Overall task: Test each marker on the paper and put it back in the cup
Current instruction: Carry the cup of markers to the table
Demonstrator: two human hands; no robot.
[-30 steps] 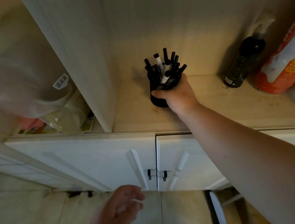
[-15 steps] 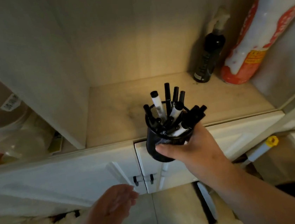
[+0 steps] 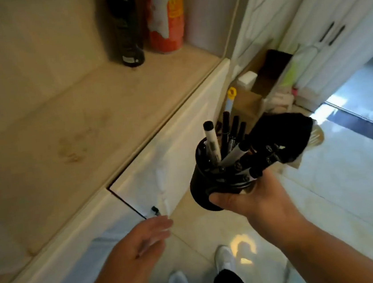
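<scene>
A black round cup (image 3: 201,188) full of several markers (image 3: 212,145) with black caps is held in the air in front of the cabinet. My right hand (image 3: 252,200) grips the cup from below and behind, thumb across its front. Some markers stand upright; others lean to the right over my fingers. My left hand (image 3: 143,237) hangs lower left of the cup, fingers loosely spread, holding nothing. No paper is in view.
A beige shelf (image 3: 85,120) runs along the left with a dark bottle (image 3: 125,29) and an orange-and-white container (image 3: 165,18) at its back. White cabinet doors (image 3: 159,158) lie below it. Boxes and clutter (image 3: 265,85) stand on the floor at right.
My right hand has lifted the cup off the shelf and drawn it out toward me. The view has swung to the right. My left hand stays low and empty.
</scene>
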